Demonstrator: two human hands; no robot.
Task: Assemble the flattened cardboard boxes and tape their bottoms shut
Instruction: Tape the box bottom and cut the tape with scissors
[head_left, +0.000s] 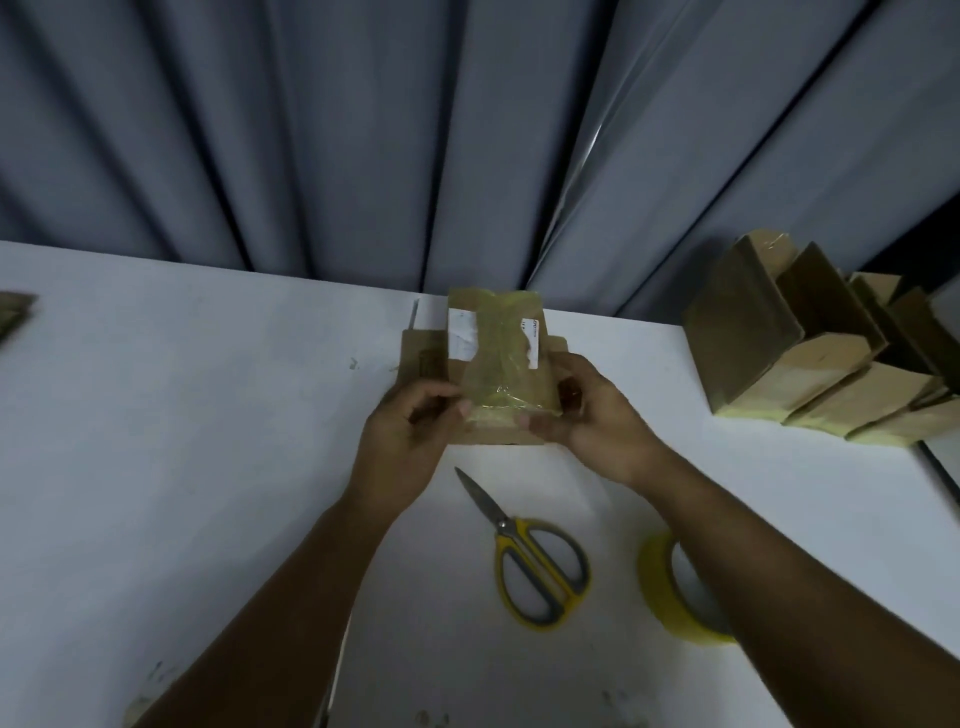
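A small brown cardboard box (498, 353) is held above the white table, its upper face covered with yellowish tape and torn white label scraps. My left hand (405, 431) grips its left near corner and my right hand (592, 415) grips its right side, thumbs on top. Side flaps stick out left and right behind the fingers. Yellow-handled scissors (535, 561) lie shut on the table below the box. A roll of yellow tape (670, 587) lies to their right, partly hidden by my right forearm.
Several assembled boxes (810, 353) with taped ends lean in a row at the table's far right. A piece of flat cardboard (13, 312) shows at the far left edge. The white table (182, 415) ends at grey curtains (363, 130) behind.
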